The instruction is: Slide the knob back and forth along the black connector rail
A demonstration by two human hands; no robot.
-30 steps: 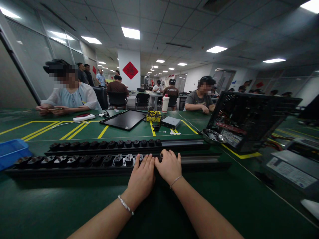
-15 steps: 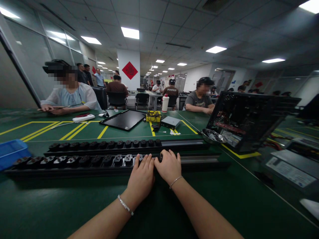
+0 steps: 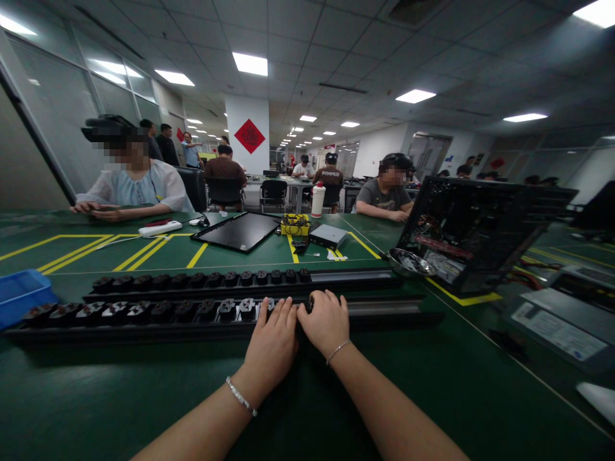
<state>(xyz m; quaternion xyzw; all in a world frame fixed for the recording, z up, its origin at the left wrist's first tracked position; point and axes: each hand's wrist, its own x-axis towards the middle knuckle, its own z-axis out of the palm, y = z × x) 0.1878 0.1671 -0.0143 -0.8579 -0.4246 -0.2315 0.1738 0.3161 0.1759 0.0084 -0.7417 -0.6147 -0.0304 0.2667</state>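
Curling around a small black socket (image 3: 311, 303), the fingers of the right hand (image 3: 327, 320) are bent with the thumb tucked in, a hold that seems suited to controlling something so short. Beside it, almost touching, the left hand (image 3: 273, 344) lies with its fingers straight and together over the near rail (image 3: 384, 308), probably to steady it; whether those fingers grip anything underneath, I cannot tell.

The held socket sits at the near rail, where the filled stretch gives way to bare metal. Leftward runs a row of sockets (image 3: 139, 311), some with shiny tops, others dark, apparently kept in line by the rail's raised edges. Behind and roughly parallel lies the far rail (image 3: 358, 275), likewise filled on the left and bare on the right.

At the left edge of the table (image 3: 120, 390) is a blue bin (image 3: 31, 307), near enough to reach. To the right, a metal bowl (image 3: 407, 273) holds loose bits too small to name, perhaps gathered there against scattering, next to an open computer case (image 3: 485, 230). Beyond the rails lie a flat screen (image 3: 240, 232) and a yellow box (image 3: 294, 231), which seems to keep tangled cables (image 3: 298, 221) together.
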